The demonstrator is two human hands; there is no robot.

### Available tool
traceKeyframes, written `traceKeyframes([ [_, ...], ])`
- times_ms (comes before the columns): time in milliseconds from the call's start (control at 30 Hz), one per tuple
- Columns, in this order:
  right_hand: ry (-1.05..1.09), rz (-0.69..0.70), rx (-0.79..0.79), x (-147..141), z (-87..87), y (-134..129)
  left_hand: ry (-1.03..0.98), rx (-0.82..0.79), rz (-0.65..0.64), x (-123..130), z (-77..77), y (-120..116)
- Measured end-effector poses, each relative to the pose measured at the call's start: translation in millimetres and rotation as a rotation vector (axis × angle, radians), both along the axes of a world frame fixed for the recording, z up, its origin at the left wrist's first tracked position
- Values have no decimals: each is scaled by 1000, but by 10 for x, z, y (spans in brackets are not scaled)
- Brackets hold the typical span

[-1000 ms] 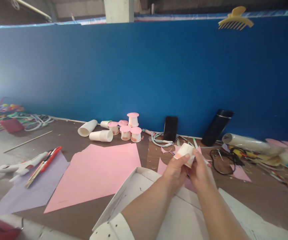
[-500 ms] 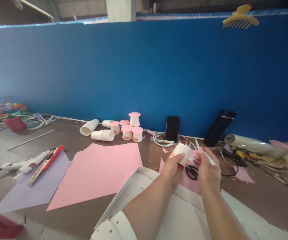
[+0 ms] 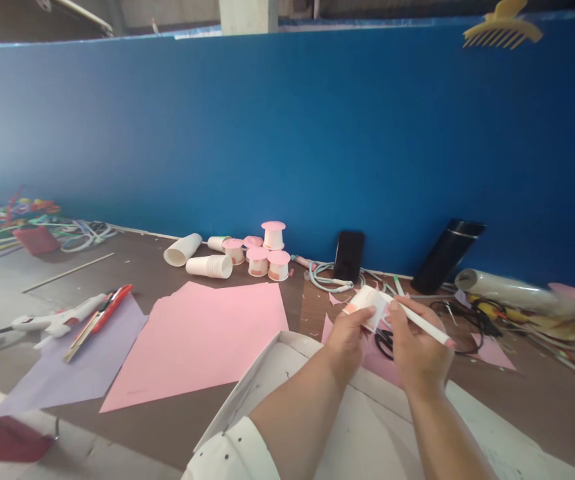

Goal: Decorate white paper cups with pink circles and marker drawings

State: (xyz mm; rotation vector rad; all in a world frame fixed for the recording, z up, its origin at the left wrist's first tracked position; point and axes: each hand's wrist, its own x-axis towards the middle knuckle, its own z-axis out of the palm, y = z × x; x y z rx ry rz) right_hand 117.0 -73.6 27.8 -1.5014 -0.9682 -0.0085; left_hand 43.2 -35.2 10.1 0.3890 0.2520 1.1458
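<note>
A white paper cup [image 3: 364,302] with orange-pink marks lies tilted in my left hand [image 3: 348,339], its fingers closed round the side. My right hand [image 3: 423,347] grips a white marker [image 3: 424,323] with a pink end; its tip is at the cup's right side, where I cannot tell whether it touches. Black-handled scissors [image 3: 384,343] lie just below the cup, partly covered by my right hand. Beneath them are pink paper scraps [image 3: 380,367]. Under my forearms rests a white cardboard piece [image 3: 287,363].
Several small cups with pink paper discs [image 3: 273,235] stand by the blue partition [image 3: 267,133]. Nearby lie stacked paper cups [image 3: 210,267], a phone [image 3: 348,257] and a dark bottle [image 3: 447,257]. To the left are pink paper [image 3: 202,340], a red cutter [image 3: 100,320] and a glue gun [image 3: 60,320].
My right hand has moved closer to the cup, and the marker now points at its side. The left hand still holds the cup. The whole view has shifted slightly.
</note>
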Motion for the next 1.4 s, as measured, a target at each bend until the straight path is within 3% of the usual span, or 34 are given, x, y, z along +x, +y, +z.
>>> traceKeyframes([
  [867, -56, -55, -50, -23, -5, 11, 51, 102, -9, 3, -8, -8],
  [1400, -119, -88, -37, -39, 10, 16, 101, -30, -6, 25, 0, -6],
])
